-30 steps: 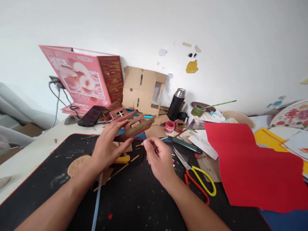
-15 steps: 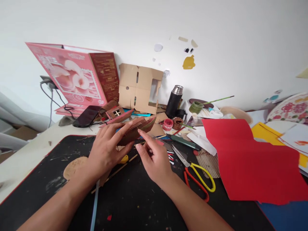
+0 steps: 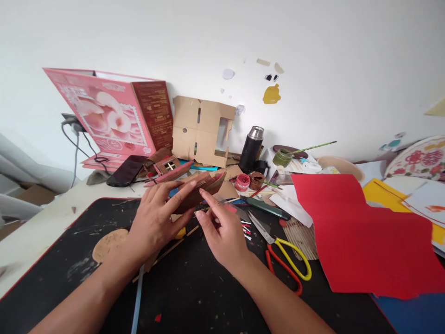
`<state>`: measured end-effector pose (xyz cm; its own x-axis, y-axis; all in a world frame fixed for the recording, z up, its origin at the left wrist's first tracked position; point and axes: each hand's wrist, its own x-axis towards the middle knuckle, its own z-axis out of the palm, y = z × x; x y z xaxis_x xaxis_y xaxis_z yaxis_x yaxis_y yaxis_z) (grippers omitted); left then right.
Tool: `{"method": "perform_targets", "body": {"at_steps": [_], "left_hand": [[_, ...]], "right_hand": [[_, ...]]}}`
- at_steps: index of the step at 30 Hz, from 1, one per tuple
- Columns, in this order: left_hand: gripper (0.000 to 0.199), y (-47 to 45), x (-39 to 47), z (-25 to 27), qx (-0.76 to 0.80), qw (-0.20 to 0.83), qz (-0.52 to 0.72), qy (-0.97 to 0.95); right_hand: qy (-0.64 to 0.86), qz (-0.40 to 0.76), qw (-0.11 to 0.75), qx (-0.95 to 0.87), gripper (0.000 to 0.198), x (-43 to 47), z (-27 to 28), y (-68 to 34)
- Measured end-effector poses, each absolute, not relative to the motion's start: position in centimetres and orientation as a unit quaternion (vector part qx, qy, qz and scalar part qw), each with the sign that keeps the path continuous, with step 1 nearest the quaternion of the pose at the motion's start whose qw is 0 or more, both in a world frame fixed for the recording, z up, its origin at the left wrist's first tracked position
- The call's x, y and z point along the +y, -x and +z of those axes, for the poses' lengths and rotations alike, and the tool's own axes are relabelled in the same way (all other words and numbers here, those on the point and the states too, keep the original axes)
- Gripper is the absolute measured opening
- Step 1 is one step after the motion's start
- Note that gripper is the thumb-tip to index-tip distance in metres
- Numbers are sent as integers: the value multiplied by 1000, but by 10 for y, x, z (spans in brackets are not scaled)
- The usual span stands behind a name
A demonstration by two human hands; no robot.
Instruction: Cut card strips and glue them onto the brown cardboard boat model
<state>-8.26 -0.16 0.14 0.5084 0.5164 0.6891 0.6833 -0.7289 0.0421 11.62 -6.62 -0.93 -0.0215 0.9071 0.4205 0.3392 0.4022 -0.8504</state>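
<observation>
My left hand (image 3: 158, 215) is closed around a brown boat-shaped cardboard model (image 3: 189, 197), which it holds tilted above the black mat (image 3: 208, 297). Fingers cover much of the model's left end. My right hand (image 3: 222, 227) meets its near side with the index fingertip; the thumb is apart and the other fingers are curled, with nothing visible in them. Just behind the model lies a small reddish-brown model cabin (image 3: 168, 166) with a white-framed window. Thin wooden strips (image 3: 175, 246) and a yellow object (image 3: 180, 233), partly hidden, lie beneath the hands.
To the right are scissors (image 3: 269, 239) with red and yellow handles, a green cutter (image 3: 266, 207) and red paper (image 3: 365, 236). Paint jars (image 3: 242, 182), a black flask (image 3: 251, 150), cut cardboard (image 3: 194, 130) and a pink box (image 3: 111, 116) stand behind. A phone (image 3: 127, 170) lies left.
The view has tilted up slightly, so the scene sits a little lower. Both hands keep nearly the same pose on the model; the left fingers have shifted slightly.
</observation>
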Motion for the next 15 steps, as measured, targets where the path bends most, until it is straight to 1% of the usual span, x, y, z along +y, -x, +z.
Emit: {"method": "perform_targets", "body": {"at_steps": [6, 15], "left_hand": [[83, 83, -1, 1, -342, 128, -347, 864], [82, 82, -2, 1, -354, 110, -345, 862]], "right_hand": [[484, 261, 504, -666, 53, -66, -5, -117], [480, 260, 511, -664, 53, -66, -6, -116]]}}
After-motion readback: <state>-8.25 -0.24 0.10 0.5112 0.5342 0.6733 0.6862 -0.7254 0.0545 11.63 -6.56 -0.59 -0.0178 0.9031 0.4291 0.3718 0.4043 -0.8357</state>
